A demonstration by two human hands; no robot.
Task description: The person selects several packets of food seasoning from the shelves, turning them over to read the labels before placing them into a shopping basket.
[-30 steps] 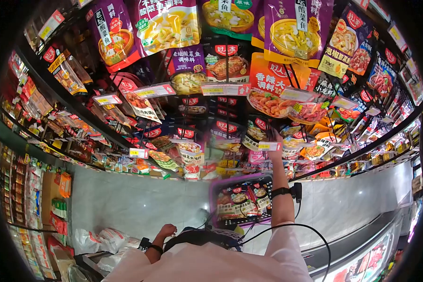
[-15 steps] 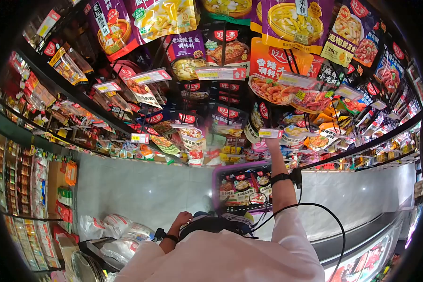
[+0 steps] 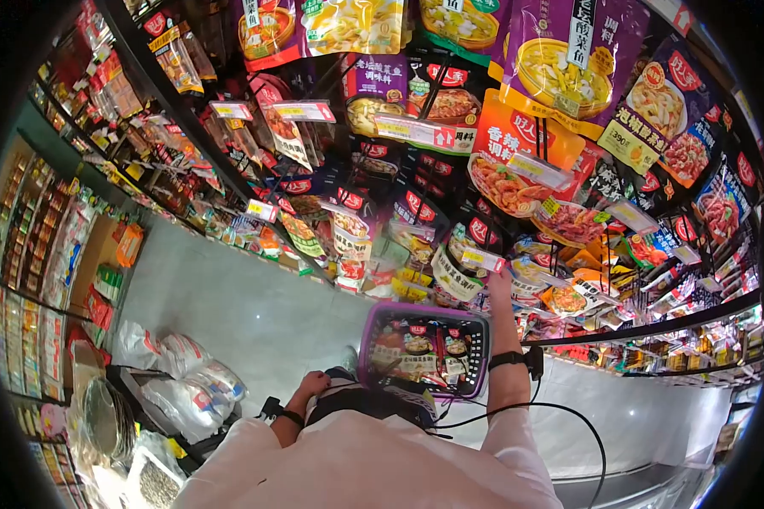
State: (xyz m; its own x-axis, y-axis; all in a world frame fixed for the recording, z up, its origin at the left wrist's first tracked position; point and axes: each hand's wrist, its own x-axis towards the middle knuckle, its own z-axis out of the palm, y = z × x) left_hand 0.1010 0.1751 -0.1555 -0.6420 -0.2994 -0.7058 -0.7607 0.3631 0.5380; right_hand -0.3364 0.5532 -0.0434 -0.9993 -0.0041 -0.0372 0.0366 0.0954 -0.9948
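Observation:
My right hand (image 3: 499, 285) reaches up to the hanging display, at the right edge of a dark seasoning pouch (image 3: 457, 276) with a pale lower band. A price tag (image 3: 484, 260) partly covers the fingertips, so their grip is hidden. That pouch hangs tilted among others. Below the forearm stands a purple-rimmed shopping basket (image 3: 363, 343). Inside it lie dark seasoning pouches (image 3: 418, 346) with red logos. My left hand (image 3: 316, 383) is low beside my waist, fingers curled, with nothing visible in it.
Rows of pouches on hooks, such as a purple pickled-fish pouch (image 3: 566, 64), fill the display ahead. Price-tag holders (image 3: 416, 131) jut out from it. Plastic-wrapped bags (image 3: 187, 386) sit at left near shelves (image 3: 38, 280). A black cable (image 3: 560, 409) trails from my right wrist.
My view has turned and shifted, bringing the whole basket into sight. The dark pouch by my right hand now tilts outward, showing more of its pale band. My left hand stays low.

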